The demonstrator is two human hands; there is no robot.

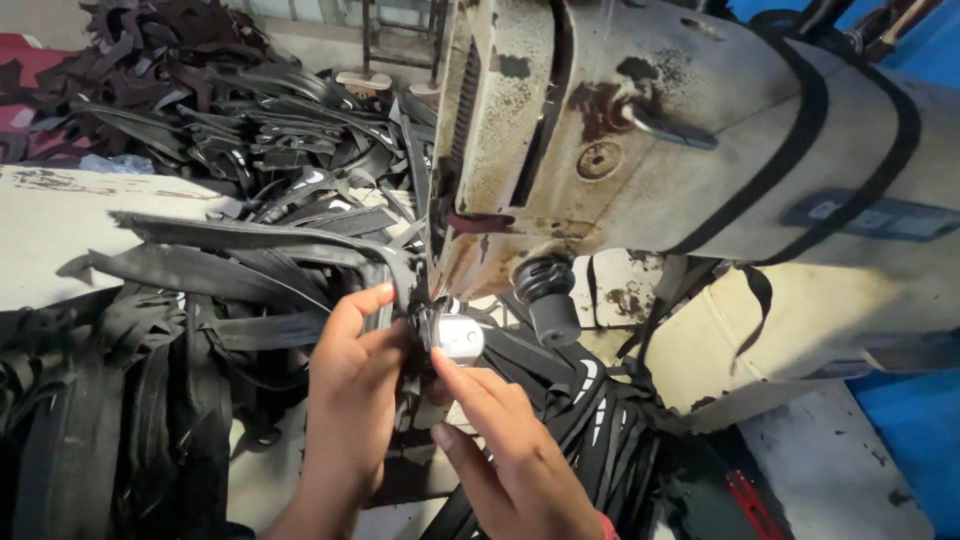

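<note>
A worn cream sewing machine (pixel 700 150) with rust stains fills the upper right. Under its head, near the needle, sits a small shiny metal presser part (pixel 455 337). My left hand (pixel 350 390) pinches a black strap piece (pixel 400 300) right beside that part, fingers curled on the fabric. My right hand (pixel 510 450) comes up from below, its index finger and thumb touching the underside of the metal part and the black material there. A black knob (pixel 548 290) hangs from the machine just to the right of my fingers.
Heaps of black strap pieces (pixel 230 140) cover the table's left and back. More black pieces with white marks (pixel 590 400) lie under my right hand. A pale worn table surface (pixel 60 230) shows at left. Blue material (pixel 910 420) lies at the right edge.
</note>
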